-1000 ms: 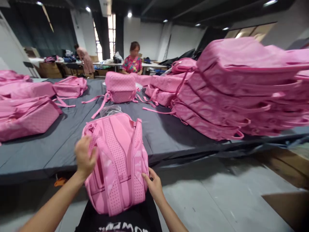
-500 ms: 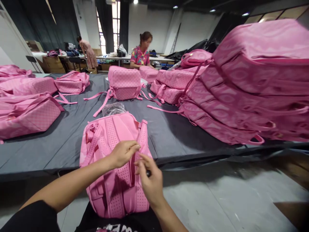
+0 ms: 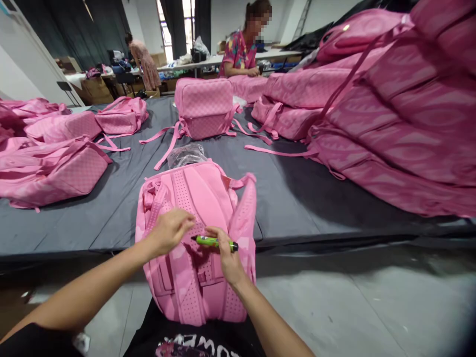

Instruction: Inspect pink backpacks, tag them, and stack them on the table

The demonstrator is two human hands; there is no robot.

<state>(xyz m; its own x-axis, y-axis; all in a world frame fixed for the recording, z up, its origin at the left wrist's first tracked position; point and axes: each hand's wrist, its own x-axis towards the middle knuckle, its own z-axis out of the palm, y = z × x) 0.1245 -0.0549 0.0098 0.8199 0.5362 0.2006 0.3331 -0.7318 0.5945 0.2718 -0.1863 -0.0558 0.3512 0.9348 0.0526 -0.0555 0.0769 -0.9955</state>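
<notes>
A pink backpack [image 3: 208, 186] leans against the table edge in front of me, its padded back and shoulder straps facing up. The right strap [image 3: 245, 206] is flipped outward at its upper end. My right hand [image 3: 226, 253] is closed around a green marker [image 3: 211, 241] with black ends, held crosswise over the middle of the back panel. Whether it is capped I cannot tell. My left hand [image 3: 171, 230] is over the left strap, fingers bent and slightly apart from the thumb, with nothing visible between them. Its palm side is hidden.
Pink backpacks lie at the left [image 3: 74, 168], and a tall stack of them [image 3: 409, 124] rises at the right. Another backpack [image 3: 204, 101] stands ahead, behind a crumpled clear plastic bag [image 3: 186, 154]. Across the dark-covered table [image 3: 282, 198] a person [image 3: 238, 54] works; another bends farther back.
My hands have moved apart from the right strap, the left one toward the left strap. That right strap has swung outward. The marker has turned crosswise and now shows its full length.
</notes>
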